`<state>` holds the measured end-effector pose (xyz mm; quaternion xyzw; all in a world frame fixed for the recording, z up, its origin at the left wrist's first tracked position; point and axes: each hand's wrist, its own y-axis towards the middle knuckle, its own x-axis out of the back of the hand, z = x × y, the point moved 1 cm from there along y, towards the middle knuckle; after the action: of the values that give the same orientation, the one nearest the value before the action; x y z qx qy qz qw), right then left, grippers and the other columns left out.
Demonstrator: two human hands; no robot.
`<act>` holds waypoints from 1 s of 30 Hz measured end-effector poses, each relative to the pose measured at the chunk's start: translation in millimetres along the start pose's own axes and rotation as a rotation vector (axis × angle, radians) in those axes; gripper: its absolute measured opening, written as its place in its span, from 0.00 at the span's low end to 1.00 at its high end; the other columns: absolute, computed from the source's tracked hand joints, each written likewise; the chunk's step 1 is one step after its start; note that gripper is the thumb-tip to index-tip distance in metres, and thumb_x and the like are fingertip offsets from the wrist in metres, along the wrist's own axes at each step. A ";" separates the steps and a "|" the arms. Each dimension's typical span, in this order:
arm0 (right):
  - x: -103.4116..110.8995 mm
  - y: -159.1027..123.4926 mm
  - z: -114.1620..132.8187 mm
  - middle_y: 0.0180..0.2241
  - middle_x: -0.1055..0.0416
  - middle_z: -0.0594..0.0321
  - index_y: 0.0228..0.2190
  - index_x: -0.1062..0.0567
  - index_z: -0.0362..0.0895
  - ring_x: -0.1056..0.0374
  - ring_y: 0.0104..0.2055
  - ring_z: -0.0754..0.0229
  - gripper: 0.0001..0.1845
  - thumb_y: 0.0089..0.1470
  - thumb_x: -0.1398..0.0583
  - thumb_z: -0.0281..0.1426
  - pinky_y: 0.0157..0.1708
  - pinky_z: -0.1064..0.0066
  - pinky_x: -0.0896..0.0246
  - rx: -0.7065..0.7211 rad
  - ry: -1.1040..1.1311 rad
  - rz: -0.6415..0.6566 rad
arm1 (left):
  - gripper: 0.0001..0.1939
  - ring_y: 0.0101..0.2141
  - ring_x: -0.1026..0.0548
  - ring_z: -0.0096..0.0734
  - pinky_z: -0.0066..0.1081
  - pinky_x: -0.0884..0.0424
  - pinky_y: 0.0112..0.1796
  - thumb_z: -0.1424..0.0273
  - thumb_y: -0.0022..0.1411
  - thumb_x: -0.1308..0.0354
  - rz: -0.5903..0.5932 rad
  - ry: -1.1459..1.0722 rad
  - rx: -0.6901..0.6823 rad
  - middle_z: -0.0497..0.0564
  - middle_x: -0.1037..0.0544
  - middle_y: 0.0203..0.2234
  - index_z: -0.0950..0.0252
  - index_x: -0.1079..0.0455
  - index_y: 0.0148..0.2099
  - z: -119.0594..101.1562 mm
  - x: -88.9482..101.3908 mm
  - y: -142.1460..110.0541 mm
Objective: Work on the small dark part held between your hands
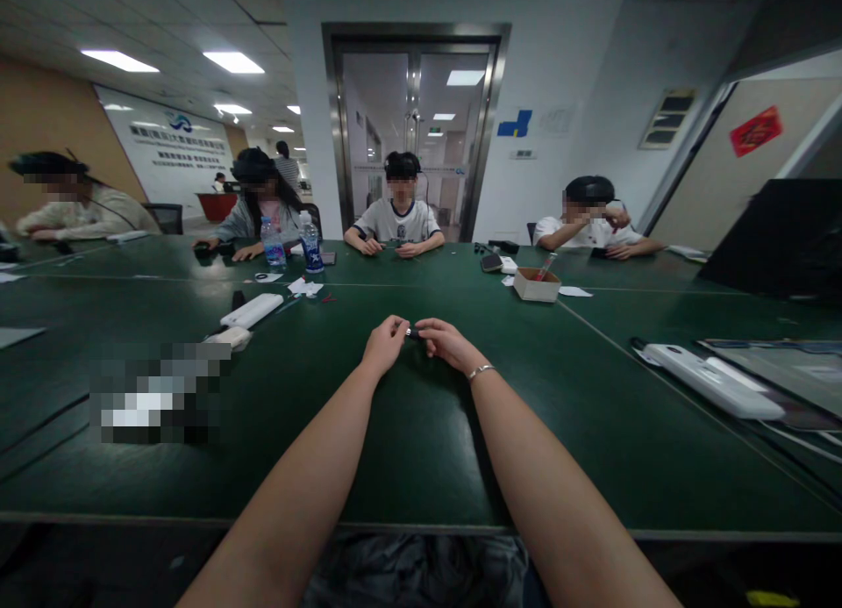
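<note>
My left hand [385,343] and my right hand [445,341] meet over the dark green table [421,450], both arms stretched forward. Between the fingertips of both hands is a small dark object with a pale end [413,333], too small to name. Each hand pinches it from its own side. A thin bracelet [480,371] circles my right wrist.
Several people sit along the far side, hands on the table. Two water bottles [310,242] stand at the far left. A small open box [536,284] sits far right. White flat devices lie at left [252,310] and right [714,382]. A black screen [782,239] stands at right.
</note>
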<state>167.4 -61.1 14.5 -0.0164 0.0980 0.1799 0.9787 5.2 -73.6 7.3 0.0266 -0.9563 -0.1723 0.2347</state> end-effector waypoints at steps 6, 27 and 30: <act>0.5 1.7 -1.5 0.14 0.39 0.74 0.35 0.28 0.42 0.45 0.14 0.71 0.12 0.43 0.37 0.25 0.17 0.77 0.39 0.011 -0.003 0.005 | 0.10 0.30 0.30 0.27 0.27 0.36 0.32 0.63 0.59 0.49 -0.004 -0.090 -0.019 0.47 0.27 0.28 0.61 0.30 0.38 3.8 -4.0 3.2; -0.4 -0.7 -0.4 0.18 0.33 0.70 0.34 0.29 0.41 0.39 0.16 0.70 0.12 0.45 0.38 0.21 0.21 0.75 0.33 0.001 0.025 -0.010 | 0.14 0.27 0.31 0.25 0.26 0.35 0.30 0.63 0.62 0.54 0.029 -0.079 0.013 0.47 0.28 0.27 0.63 0.31 0.40 3.5 -5.3 3.1; -1.2 -1.5 0.1 0.18 0.33 0.71 0.34 0.29 0.41 0.39 0.17 0.70 0.12 0.44 0.38 0.21 0.21 0.75 0.33 0.003 0.026 -0.007 | 0.14 0.26 0.31 0.25 0.26 0.36 0.29 0.62 0.62 0.54 0.026 -0.071 0.022 0.47 0.27 0.27 0.63 0.31 0.40 1.8 -4.3 2.3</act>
<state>166.9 -62.9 14.9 -0.0178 0.1112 0.1759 0.9780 8.3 -70.3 4.8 0.0106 -0.9662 -0.1594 0.2025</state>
